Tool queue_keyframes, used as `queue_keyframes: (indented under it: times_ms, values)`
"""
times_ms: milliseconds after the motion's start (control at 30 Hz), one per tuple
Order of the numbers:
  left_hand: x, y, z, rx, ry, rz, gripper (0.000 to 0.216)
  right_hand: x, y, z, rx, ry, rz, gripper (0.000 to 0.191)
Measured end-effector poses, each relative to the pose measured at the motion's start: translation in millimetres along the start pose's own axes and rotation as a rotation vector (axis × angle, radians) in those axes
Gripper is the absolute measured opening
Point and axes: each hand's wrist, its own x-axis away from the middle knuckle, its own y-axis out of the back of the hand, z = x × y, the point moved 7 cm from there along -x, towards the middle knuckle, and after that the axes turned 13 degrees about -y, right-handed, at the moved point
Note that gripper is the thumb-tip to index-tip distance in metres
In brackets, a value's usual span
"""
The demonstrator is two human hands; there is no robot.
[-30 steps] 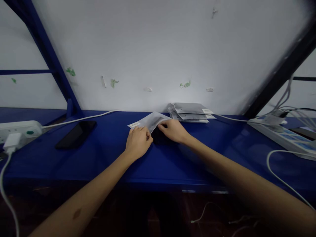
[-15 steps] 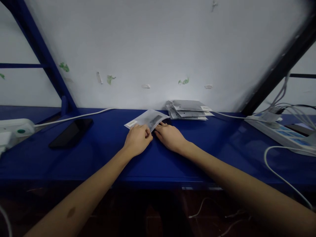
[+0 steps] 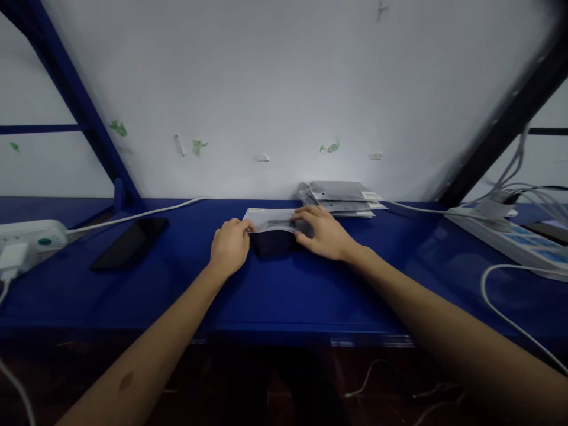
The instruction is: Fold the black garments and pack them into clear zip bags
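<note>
Two bare hands at a blue tabletop (image 3: 284, 296), seen from the wearer's head. The translucent grey-white plastic pouch (image 3: 271, 219) lies crosswise at the middle of the tabletop, toward the far side, between the two hands. The left hand (image 3: 231, 244) has its fingers curled and narrow, holding the pouch by its left near corner. The right hand (image 3: 327, 234) lies at the pouch's right end, with thumb and forefinger moderately apart and the fingers touching its upper face; whether it also grips the edge cannot be told. A black, soft-edged form (image 3: 271, 244) shows below the near edge of the pouch, its nature unclear. Behind the right hand, near the white wall (image 3: 266, 89), rests an uneven stack of similar grey plastic pouches (image 3: 339, 190) with white labels at their right corners. To the left, well apart from the left hand, a black rectangular phone (image 3: 129, 244) lies flat and slanted; beside it stands a white power strip (image 3: 48, 226). At far right, a long white multi-socket strip (image 3: 492, 238) lies with grey cables (image 3: 515, 163) gathered above it.
</note>
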Motion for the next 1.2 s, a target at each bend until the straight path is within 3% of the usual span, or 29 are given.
queue_keyframes:
  times_ms: [100, 233, 300, 567, 833, 967, 1200]
  values:
    - [2, -1, 2, 0.046, -0.027, 0.059, 0.024, 3, -7, -14, -0.017, -0.047, 0.130, 0.050]
    - [5, -3, -1, 0.074, -0.096, 0.107, 0.050, 5, -6, -23, -0.015, -0.096, 0.171, 0.056]
    - [6, -2, -3, 0.062, -0.116, 0.105, 0.053, 5, -4, -25, -0.023, -0.107, 0.167, 0.055]
    - [3, 5, -7, 0.081, -0.152, 0.002, 0.014, 5, -7, -17, -0.012, -0.102, 0.134, 0.036]
    - [6, 8, -9, 0.038, -0.184, -0.016, 0.016, 7, -5, -1, 0.120, -0.177, 0.113, 0.025]
    - [7, 8, -16, 0.035, -0.209, -0.010, 0.006, 5, -2, -5, 0.135, -0.185, 0.053, 0.024]
    - [12, 0, -20, 0.042, -0.219, 0.116, 0.033, 2, -7, -28, -0.044, -0.203, 0.021, 0.023]
